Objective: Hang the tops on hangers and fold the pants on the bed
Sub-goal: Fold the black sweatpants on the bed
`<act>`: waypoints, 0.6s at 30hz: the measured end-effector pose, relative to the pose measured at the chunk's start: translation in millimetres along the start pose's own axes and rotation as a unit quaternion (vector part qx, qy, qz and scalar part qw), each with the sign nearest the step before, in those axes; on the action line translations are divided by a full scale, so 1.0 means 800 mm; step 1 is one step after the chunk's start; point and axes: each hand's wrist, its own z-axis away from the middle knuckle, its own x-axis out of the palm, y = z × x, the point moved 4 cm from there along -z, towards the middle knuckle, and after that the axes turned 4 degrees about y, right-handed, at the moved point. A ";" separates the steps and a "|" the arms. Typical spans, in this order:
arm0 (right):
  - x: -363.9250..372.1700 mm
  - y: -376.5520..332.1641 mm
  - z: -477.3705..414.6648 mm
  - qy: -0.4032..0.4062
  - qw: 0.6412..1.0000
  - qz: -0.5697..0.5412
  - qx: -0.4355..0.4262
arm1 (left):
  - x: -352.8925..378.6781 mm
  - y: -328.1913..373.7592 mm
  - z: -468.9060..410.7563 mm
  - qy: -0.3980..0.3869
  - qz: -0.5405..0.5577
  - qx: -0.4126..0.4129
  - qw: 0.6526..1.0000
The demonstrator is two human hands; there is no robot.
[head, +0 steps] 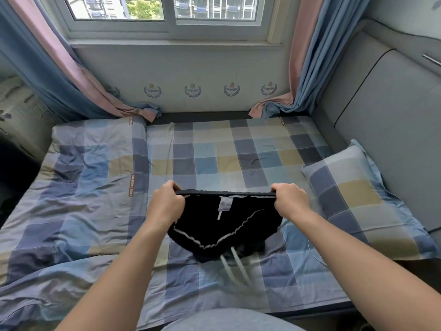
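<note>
Beyond a grey-clad torso (230, 321), left hand (165, 204) and right hand (290, 201) clench opposite waistband ends; black shorts (224, 231) hang between and below them.

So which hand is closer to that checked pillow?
The right hand, gripping the black shorts at the waistband end toward the pillow; the left hand grips the opposite end.

Single head-worn wide-angle view, close range — looks forward and down across the blue-and-yellow checked bed (214, 149) toward the white-framed window (170, 22).
</note>
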 end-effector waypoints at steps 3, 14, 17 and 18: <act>0.013 0.030 0.004 0.005 0.999 -0.011 0.042 | -0.007 -0.041 -0.011 0.013 -0.032 -0.025 0.999; 0.034 0.055 0.009 -0.048 0.823 -0.475 0.308 | 0.024 -0.111 -0.005 -0.019 0.227 -0.265 0.937; 0.036 0.044 0.010 -0.100 0.728 -0.587 0.340 | 0.022 -0.099 -0.001 -0.009 0.399 -0.339 0.852; 0.034 0.043 0.007 -0.106 0.713 -0.604 0.340 | 0.022 -0.095 -0.003 -0.011 0.452 -0.358 0.817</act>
